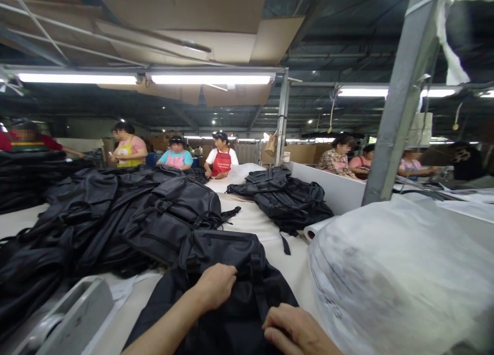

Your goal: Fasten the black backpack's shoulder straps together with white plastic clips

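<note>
A black backpack (227,324) lies on the table right in front of me, its top flap (227,249) turned away from me and two straps running down its front. My left hand (218,285) is closed at the lower edge of the flap, fingertips curled under and partly hidden. Lower and to the right, my right hand (289,326) has its fingers bent against the bag's right side, beside the right strap (258,283). Its fingers look closed on the black fabric, though the grip itself is partly hidden.
Black backpacks (170,206) are heaped to the left, and more bags (289,195) lie ahead. A large translucent plastic bundle (401,272) and a white roll (318,230) are at right. A grey machine part (73,319) stands near left. Several co-workers (222,159) work beyond.
</note>
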`<state>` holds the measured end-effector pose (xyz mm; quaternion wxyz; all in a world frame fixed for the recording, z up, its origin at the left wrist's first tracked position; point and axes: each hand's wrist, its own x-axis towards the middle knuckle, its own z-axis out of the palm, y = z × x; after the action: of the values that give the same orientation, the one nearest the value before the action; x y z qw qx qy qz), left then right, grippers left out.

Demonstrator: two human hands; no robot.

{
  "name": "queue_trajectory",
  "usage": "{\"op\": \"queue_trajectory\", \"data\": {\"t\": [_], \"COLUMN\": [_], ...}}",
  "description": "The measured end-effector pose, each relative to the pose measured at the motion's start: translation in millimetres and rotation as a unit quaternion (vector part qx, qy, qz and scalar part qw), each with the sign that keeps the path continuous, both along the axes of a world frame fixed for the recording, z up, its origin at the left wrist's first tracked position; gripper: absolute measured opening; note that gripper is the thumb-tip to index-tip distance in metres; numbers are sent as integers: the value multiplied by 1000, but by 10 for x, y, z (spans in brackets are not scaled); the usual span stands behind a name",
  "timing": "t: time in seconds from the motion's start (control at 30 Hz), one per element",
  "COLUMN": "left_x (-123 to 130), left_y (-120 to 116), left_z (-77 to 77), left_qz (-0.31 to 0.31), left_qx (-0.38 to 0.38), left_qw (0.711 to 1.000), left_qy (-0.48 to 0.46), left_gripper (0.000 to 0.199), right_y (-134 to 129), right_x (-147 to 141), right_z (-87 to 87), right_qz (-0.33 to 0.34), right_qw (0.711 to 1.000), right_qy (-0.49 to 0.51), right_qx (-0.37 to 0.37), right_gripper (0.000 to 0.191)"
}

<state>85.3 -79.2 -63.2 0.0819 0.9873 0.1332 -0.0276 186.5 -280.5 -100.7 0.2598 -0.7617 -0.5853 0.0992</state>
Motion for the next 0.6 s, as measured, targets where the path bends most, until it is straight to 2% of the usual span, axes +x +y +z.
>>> {"op": "queue_trajectory", "data": {"t": [0.1, 0.17, 0.27, 0.4, 0.5, 0.6], "left_x": [19, -18, -122, -222, -181, -56], "left_y": [51, 48, 31, 45, 49, 50], "left_z": [126, 137, 100, -38, -194, -321], "left_qz": [27, 1, -41, -47, -9, 22], "left_qx": [8, -6, -39, -79, -68, -68], "left_qw": [1000, 1000, 998, 994, 995, 994], "left_qy": [9, 19, 35, 51, 79, 88], "left_gripper": [38, 36, 43, 54, 63, 66], "right_y": [132, 264, 454, 588, 583, 536], "right_x": [182, 347, 554, 651, 639, 624], "right_z": [91, 85, -70, -273, -244, -186], "right_qz": [-74, -92, -75, -87, -106, -75], "right_qw": [996, 993, 994, 989, 984, 986], "right_qy": [31, 9, -66, -121, -137, -121], "right_qx": [46, 69, 41, 7, -36, -90], "right_gripper": [38, 34, 23, 29, 38, 43]}}
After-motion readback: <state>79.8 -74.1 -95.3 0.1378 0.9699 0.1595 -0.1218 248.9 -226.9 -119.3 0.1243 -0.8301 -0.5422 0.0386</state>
